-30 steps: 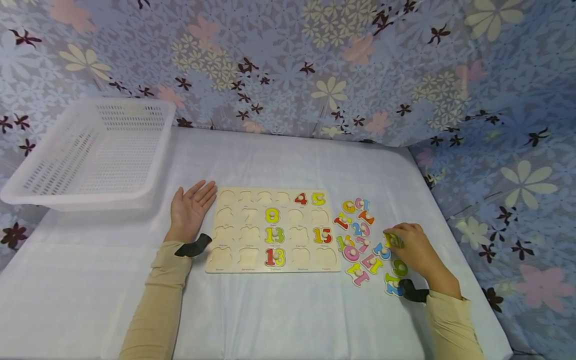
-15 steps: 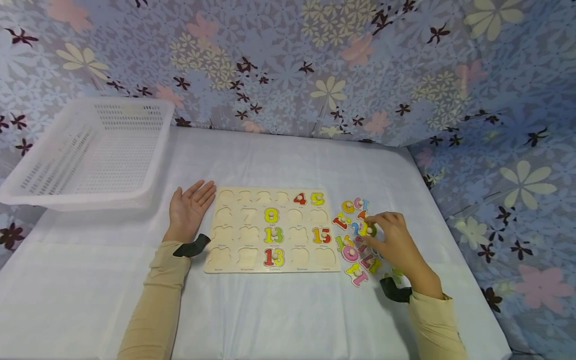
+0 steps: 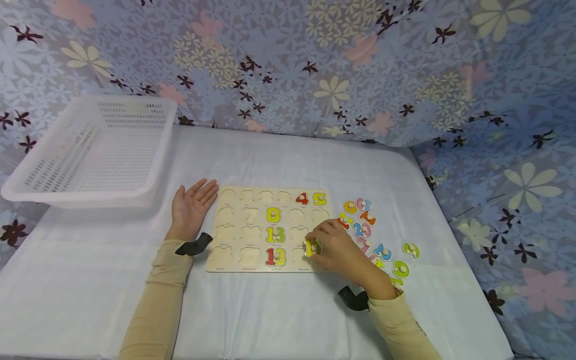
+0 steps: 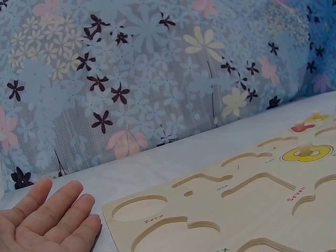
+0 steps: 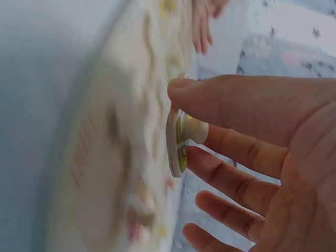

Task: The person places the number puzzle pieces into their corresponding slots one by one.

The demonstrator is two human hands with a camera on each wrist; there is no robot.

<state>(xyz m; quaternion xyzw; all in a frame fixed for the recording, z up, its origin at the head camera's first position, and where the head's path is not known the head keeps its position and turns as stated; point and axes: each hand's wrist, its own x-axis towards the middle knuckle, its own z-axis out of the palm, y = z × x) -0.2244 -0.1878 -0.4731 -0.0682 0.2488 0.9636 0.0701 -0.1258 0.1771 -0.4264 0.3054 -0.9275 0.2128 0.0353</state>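
Right hand: The person's right hand [image 3: 339,250] is over the board's right side, towards the near right corner, pinching a number piece [image 3: 309,248] between thumb and fingers.
Number piece: It shows a yellow 1 beside a green part mostly hidden by the fingers, and a pale knob. From the right wrist it stands edge-on; I can't tell whether it touches the board.
Left hand: The left hand [image 3: 190,212] lies palm up, fingers extended and holding nothing, just beside the board's left edge near its far left corner. The two hands are well apart.
Board: The wooden puzzle board [image 3: 263,250] sits on the white-covered table [image 3: 270,315]. Along its far edge, towards the right corner, are a red 4 [image 3: 302,199] and a yellow 5 [image 3: 319,199]. Nearer are a yellow 8 [image 3: 273,215], a yellow-green 13 [image 3: 275,235] and, by the near edge, a red-and-yellow piece [image 3: 276,257].
Loose pieces: Beyond the board's right edge lie a blue-and-pink 20 [image 3: 362,230], an orange piece [image 3: 367,218], a blue piece [image 3: 382,252] and a green piece [image 3: 400,269], among others.
Basket: A white perforated basket [image 3: 103,200] occupies the table's far left corner.
Backdrop: Flowered cloth [image 3: 288,60] hangs behind the table's far edge.
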